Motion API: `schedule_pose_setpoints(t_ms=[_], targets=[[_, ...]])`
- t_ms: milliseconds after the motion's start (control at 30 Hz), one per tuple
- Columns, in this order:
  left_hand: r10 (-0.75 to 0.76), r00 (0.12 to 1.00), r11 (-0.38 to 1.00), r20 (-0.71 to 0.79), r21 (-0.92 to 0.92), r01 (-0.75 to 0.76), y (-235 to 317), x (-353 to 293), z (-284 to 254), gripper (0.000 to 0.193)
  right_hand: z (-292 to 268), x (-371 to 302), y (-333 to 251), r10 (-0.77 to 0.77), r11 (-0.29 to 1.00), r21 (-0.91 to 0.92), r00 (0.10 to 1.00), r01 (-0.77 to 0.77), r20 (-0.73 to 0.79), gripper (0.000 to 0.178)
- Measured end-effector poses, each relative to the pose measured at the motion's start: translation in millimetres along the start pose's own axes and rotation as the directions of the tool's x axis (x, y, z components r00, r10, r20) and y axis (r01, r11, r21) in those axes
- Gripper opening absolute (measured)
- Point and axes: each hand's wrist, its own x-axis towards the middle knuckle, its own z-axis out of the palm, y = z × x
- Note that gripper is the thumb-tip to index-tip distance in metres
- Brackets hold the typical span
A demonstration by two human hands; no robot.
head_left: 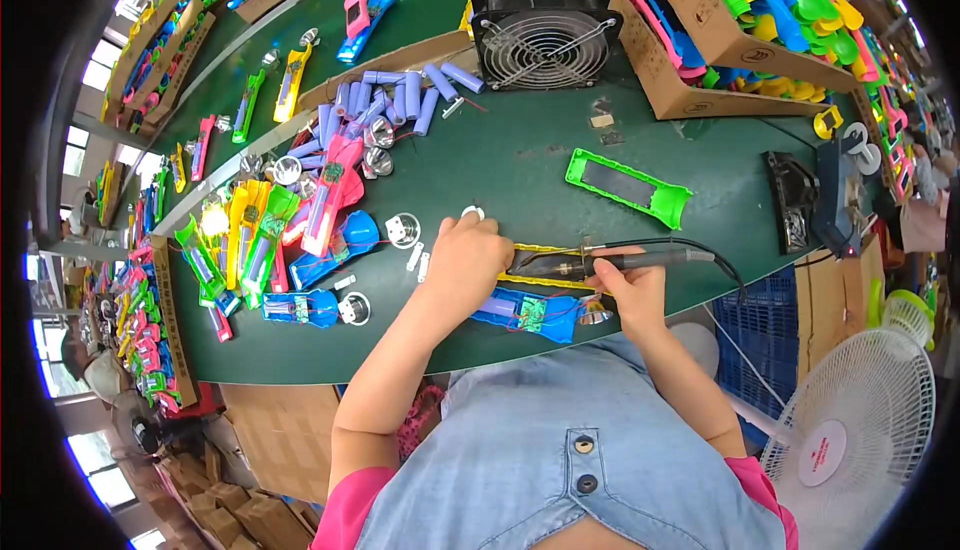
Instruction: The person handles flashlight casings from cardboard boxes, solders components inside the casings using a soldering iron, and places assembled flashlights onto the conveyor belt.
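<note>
Soldering iron (655, 259) pinched in right hand (635, 292), tip over yellow shell (542, 280) toward green table's (520, 175) near edge; left hand (465, 260) curled at shell's left end (grip hidden, cannot tell): brace shell, keep tip off its walls

On the green bench (500, 165), the right hand (638, 292) holds a soldering iron (655, 259) over a yellow shell (548, 281); the left hand (465, 262) is at its left end. A blue shell (552, 316) lies nearer; purple cells (412, 96) are heaped far left.
</note>
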Motion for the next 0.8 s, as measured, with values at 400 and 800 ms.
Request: schedule_pose_setpoints(t_ms=[400,800], targets=[[-0.023,1.000,0.994,-0.005,0.105,0.023,1.7,4.4,8.0,0.004,4.2,-1.1,2.0,0.019,0.999,-0.038,0.999,-0.017,0.038,0.016],[0.006,1.000,0.985,-0.025,0.175,-0.002,2.2,8.6,11.7,0.008,-5.0,-4.2,4.3,-0.056,0.998,0.010,0.996,0.056,0.069,0.017]])
